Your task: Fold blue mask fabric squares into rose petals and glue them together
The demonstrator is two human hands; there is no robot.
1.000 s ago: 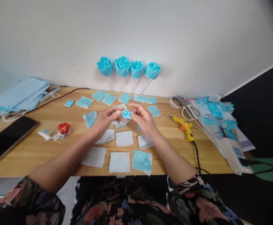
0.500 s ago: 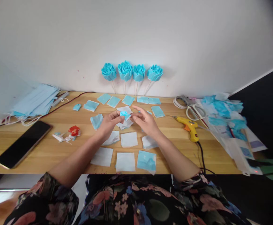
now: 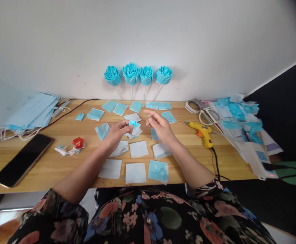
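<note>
**Bud left to one hand as the right lets go**

Bud (image 3: 133,124), a small folded scrap of blue mask cloth, sits pinched between the thumb and fingertips of the left hand (image 3: 117,133), held just above the table (image 3: 48,159) over a crumpled white piece (image 3: 134,133). A second ago both hands were closed on it together. Half a second ago the right fingers were already loosening. Now the right hand (image 3: 160,127) has drawn away to the side and hangs open, fingers spread and curled, holding nothing, with a clear gap between it and the bud.

That suggests the fold now keeps its shape under one hand's grip alone, and the right hand is free.

Around the hands lie white squares (image 3: 138,149) and blue squares (image 3: 158,170) in loose rows. A yellow glue gun (image 3: 201,132) rests to the right of the open hand, its cord running off the table edge, with scissors (image 3: 203,110) behind it near a heap of blue offcuts (image 3: 236,117). Four finished blue roses (image 3: 137,74) lean against the wall. A phone (image 3: 23,159) and a stack of masks (image 3: 33,110) lie at the left.
</note>
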